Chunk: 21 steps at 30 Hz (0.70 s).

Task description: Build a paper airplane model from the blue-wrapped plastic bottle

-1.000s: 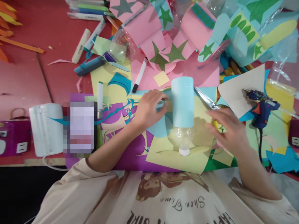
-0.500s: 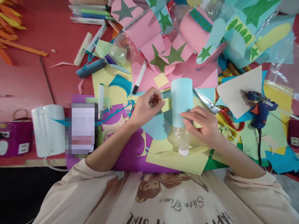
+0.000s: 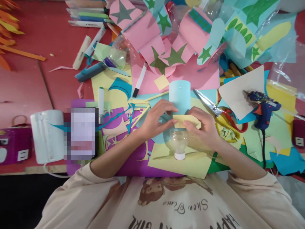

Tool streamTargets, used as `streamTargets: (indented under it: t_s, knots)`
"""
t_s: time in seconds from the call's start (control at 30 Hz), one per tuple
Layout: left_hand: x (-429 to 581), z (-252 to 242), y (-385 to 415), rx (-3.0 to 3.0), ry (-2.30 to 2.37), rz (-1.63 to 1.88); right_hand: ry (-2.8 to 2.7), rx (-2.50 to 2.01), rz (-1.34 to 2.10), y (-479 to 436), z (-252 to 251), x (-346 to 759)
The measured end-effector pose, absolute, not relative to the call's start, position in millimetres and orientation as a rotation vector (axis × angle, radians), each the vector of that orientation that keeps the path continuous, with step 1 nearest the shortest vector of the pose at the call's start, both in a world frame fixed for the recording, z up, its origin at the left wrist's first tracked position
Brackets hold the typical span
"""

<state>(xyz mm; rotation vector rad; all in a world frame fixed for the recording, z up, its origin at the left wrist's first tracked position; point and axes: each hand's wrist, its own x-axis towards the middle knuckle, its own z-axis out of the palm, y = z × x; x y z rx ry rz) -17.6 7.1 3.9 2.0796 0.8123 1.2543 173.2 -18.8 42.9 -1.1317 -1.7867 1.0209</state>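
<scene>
A strip of yellow paper [image 3: 181, 119] is held between my two hands, across a clear plastic bottle [image 3: 179, 136] wrapped in light blue paper [image 3: 179, 95]. The bottle lies with its white cap [image 3: 179, 156] toward me. My left hand [image 3: 160, 117] pinches the strip's left end between thumb and fingers. On the other side, my right hand [image 3: 201, 122] has its thumb on the strip's face and its fingers behind. A round light blue paper piece lies partly hidden under my left hand. Scissors [image 3: 215, 109] with red handles lie to the right of the bottle.
A blue hot glue gun [image 3: 263, 111] lies at the right on paper sheets. Pink paper shapes with green stars [image 3: 176, 55] fill the back. Markers [image 3: 140, 79], paper scraps and a blurred-out phone [image 3: 83, 133] lie to the left, beside a white device [image 3: 47, 136].
My left hand has moved right to the bottle. The yellow strip now spans both hands over the blue wrap. My right hand has left the wrap to grip the strip. The view shifted slightly.
</scene>
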Motion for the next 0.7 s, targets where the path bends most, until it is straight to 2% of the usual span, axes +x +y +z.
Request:
streamTargets:
  t_s: [0.27, 0.57, 0.7]
  knots:
    - [-26, 2, 10, 2.476, 0.892, 1.196, -1.549, -1.175, 1.187, -7, 46, 183]
    - [-20, -1, 6, 2.534, 0.924, 1.058, -1.492, -1.374, 0.824, 48, 69, 202]
    - [-19, -1, 5, 2.54, 0.906, 0.97, -1.648, -1.468, 0.806, 61, 84, 189]
